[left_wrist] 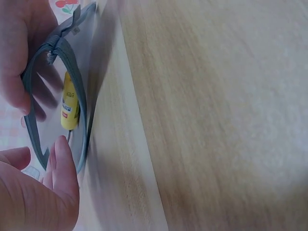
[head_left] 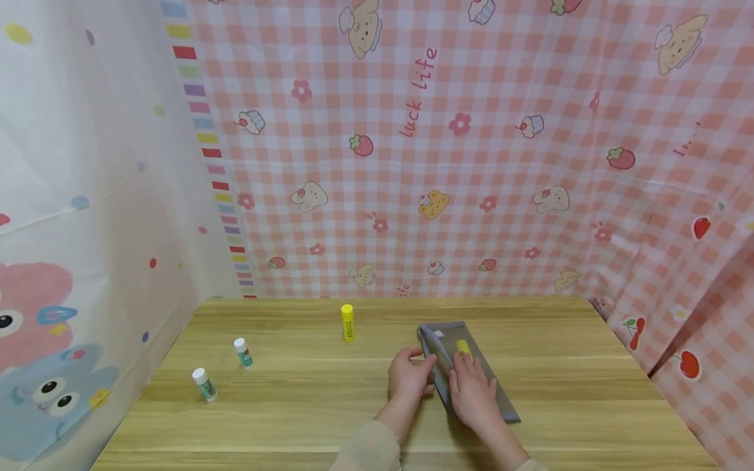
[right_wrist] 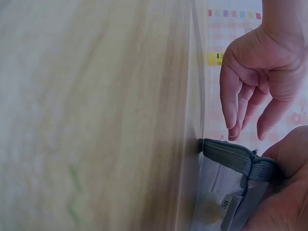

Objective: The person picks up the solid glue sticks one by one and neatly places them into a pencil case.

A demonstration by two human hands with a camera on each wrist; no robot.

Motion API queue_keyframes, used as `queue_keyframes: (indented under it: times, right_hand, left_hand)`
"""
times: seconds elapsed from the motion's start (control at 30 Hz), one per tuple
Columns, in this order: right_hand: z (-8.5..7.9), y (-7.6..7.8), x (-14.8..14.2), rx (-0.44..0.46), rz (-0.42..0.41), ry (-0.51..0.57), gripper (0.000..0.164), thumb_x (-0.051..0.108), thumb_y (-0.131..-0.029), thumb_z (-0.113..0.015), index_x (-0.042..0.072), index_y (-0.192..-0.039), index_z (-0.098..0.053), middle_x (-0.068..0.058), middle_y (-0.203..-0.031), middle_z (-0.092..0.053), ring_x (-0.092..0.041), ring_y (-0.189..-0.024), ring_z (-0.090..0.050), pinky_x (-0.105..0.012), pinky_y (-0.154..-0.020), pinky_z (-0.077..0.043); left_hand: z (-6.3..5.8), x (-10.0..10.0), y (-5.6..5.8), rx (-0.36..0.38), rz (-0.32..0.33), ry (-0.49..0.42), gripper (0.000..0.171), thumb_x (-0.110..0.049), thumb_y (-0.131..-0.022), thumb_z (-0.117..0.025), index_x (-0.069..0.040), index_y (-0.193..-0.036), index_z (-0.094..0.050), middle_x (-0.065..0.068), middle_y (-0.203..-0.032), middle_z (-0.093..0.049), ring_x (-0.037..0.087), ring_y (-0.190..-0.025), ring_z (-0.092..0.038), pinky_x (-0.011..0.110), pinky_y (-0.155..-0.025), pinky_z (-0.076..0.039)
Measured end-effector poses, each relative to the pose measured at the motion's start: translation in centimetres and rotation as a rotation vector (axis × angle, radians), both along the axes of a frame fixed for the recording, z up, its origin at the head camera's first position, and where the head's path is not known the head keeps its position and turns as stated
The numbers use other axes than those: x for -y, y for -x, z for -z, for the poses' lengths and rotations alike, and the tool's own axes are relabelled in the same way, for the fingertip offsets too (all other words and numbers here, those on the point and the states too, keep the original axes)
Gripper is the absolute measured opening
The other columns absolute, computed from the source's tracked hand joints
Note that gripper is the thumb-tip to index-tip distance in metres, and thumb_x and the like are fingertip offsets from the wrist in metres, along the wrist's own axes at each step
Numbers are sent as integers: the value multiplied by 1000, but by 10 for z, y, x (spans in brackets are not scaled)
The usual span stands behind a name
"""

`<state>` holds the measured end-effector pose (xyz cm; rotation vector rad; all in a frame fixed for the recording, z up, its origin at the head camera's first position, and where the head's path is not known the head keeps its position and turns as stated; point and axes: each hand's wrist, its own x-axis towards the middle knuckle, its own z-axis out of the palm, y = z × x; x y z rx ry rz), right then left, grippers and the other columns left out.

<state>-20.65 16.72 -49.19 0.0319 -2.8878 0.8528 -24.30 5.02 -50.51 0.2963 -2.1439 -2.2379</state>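
Grey mesh pouch on a wood-look table, that's what's in front of me. Starting with the head view: the right hand is lying on top of the pouch, fingers pretty straight over the mesh, and a yellow glue stick shows just past those fingertips. The left hand is right beside the pouch's open edge, fingers loosely bent with nothing in them. Beyond the left hand and off to its left, a yellow tube stands upright, and well out on that same side are a white-capped green stick and a matching one farther out. Pink checked curtain behind it all, past both hands.

Left wrist view: the pouch's mouth gapes right by the left fingertips, and the glue stick lies inside, just past them. The right thumb sits at the rim and its fingers show through the mesh, but I honestly can't tell if it's pinching the fabric or just resting there.

Right wrist view: left hand looks relaxed, thumb apart from the fingers, small gap between fingertips and zip. Little pale tag just beside the right hand, with a yellowish round blur behind the mesh next to it
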Motion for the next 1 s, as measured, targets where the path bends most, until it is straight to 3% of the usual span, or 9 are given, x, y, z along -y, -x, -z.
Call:
queue_keyframes:
  times: [0.13,0.4,0.8,1.0]
  right_hand:
    - [1,1,0,8,-1,-3,42,12,-102,-43,-8,-139,-47,-35,-145,-38,-55,-136,-29,-82,-99,-19]
    - [0,1,-1,11,-7,-4,43,11,-102,-42,-8,-140,-46,-35,-146,-37,-55,-136,-28,-82,-100,-18]
    - [1,0,-1,-9,-9,-5,42,12,-103,-44,-8,-139,-47,-34,-145,-39,-55,-135,-30,-82,-99,-20]
    - [1,0,-1,-13,-11,-12,41,12,-103,-44,-7,-138,-48,-34,-144,-40,-55,-134,-31,-82,-99,-22]
  left_hand:
    - [-1,3,-1,-24,-3,-10,37,-7,-84,-76,9,-114,-61,7,-72,-66,15,-54,-63,29,-45,-56]
    - [1,13,5,-162,-57,100,39,-10,-80,-80,8,-111,-64,5,-77,-69,10,-62,-59,23,-55,-50]
    - [1,24,13,-225,-81,69,43,-9,-80,-81,7,-115,-63,6,-84,-67,12,-73,-61,24,-64,-53]
    - [-3,28,14,-278,-115,130,41,-9,-80,-82,4,-114,-64,14,-95,-69,20,-82,-62,31,-75,-55]
